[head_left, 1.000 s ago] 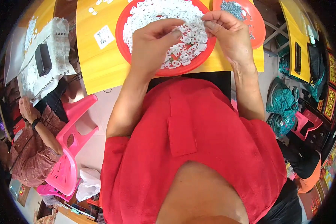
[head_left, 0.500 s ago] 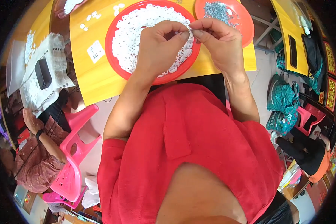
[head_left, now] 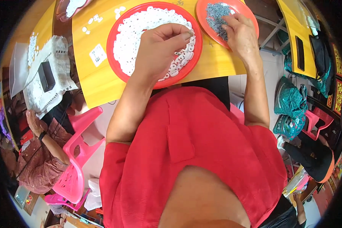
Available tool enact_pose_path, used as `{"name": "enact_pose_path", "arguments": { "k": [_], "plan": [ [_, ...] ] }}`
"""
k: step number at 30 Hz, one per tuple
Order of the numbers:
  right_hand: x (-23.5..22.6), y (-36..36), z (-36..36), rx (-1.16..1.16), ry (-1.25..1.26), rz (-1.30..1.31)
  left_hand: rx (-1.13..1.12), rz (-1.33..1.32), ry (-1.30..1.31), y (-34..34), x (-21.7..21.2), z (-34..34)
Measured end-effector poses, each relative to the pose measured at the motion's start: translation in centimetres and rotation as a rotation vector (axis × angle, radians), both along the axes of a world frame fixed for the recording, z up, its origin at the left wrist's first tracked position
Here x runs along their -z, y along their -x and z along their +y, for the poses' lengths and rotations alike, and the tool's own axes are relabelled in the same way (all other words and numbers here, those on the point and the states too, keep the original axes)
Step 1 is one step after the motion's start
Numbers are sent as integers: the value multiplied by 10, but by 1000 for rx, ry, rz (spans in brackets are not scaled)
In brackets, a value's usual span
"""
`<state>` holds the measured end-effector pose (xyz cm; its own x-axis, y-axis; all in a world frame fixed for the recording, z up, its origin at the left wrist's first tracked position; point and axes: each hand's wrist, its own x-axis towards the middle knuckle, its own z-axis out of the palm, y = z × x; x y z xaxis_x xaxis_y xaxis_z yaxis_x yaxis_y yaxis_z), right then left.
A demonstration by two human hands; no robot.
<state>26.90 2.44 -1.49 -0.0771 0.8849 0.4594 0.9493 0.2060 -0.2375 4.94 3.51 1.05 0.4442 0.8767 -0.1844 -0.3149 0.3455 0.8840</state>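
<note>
A round red tray (head_left: 111,57) is heaped with small white plastic parts (head_left: 131,36) that have holes in them. Over its right half my left hand (head_left: 159,47) is closed in a pinch, thumb against fingertips. Whatever lies in that pinch is too small or hidden to make out. My right hand (head_left: 242,38) is at an orange-red plate (head_left: 250,17) on the right, touching a pile of small grey metal screws (head_left: 216,15). Its thumb and forefinger are slightly apart at the pile's edge.
Loose white pieces (head_left: 97,18) and a white printed card (head_left: 98,55) lie on the yellow table (head_left: 88,81). At left, another person's hand (head_left: 35,123) is beside a cloth-covered table with a black box (head_left: 46,76). A pink chair (head_left: 74,167) and green bags (head_left: 290,97) stand around.
My right hand has left the fingertips of my left hand and moved right to the screws. My left hand stays pinched over the tray, nearly in place.
</note>
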Motion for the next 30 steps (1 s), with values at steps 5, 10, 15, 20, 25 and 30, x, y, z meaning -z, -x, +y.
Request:
{"name": "enact_pose_path", "arguments": {
  "k": [5, 10, 15, 20, 25, 30],
  "plan": [
    [-26, 50, -13, -240, 61, 533, -9, 29, -45, 8, 1, -4],
    [-29, 74, -14, -404, 235, 916, -27, 98, -126, 17, 4, -7],
    [-32, 82, -13, -378, 253, 951, -73, 13, -73, 26, 5, -12],
    [-41, 90, -17, -358, 503, 1253, -147, -194, 7, 43, 7, -16],
    [-40, 102, -17, -370, 547, 1328, -257, -118, -64, 53, 9, -22],
    [-40, 107, -17, -408, 612, 1341, -251, -110, -117, 59, 5, -22]
  ]
}}
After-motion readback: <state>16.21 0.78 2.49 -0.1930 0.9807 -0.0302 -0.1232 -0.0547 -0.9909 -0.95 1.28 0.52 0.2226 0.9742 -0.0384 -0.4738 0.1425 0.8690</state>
